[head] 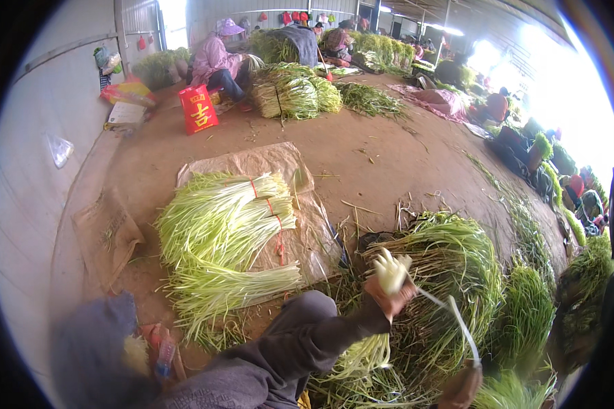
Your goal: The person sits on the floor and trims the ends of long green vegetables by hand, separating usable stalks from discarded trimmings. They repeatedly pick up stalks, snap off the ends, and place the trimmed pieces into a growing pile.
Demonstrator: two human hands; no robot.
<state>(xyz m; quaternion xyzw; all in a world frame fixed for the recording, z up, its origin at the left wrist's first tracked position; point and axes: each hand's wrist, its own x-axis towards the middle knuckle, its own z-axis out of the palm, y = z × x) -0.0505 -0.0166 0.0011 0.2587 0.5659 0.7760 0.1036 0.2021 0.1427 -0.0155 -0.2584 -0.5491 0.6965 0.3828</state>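
Observation:
My left hand grips a small bunch of pale chive-like stalks, white ends up. The leafy part hangs beneath my dark sleeve. Lower right, my right hand is blurred and closed around the end of a long whitish strip. Another pale strip reaches from the left hand toward it; whether the two join is unclear. Beneath both hands spreads a heap of untrimmed stalks with brown, dry ends. To the left, trimmed bundles lie on brown sheeting, several bound with red ties. A loose pile lies nearest my knee.
A plastic bottle lies at lower left beside dark cloth. Flattened brown sacking rests near the wall. A red bag stands farther back, near a seated person and large bundled greens. More people and greens line the right.

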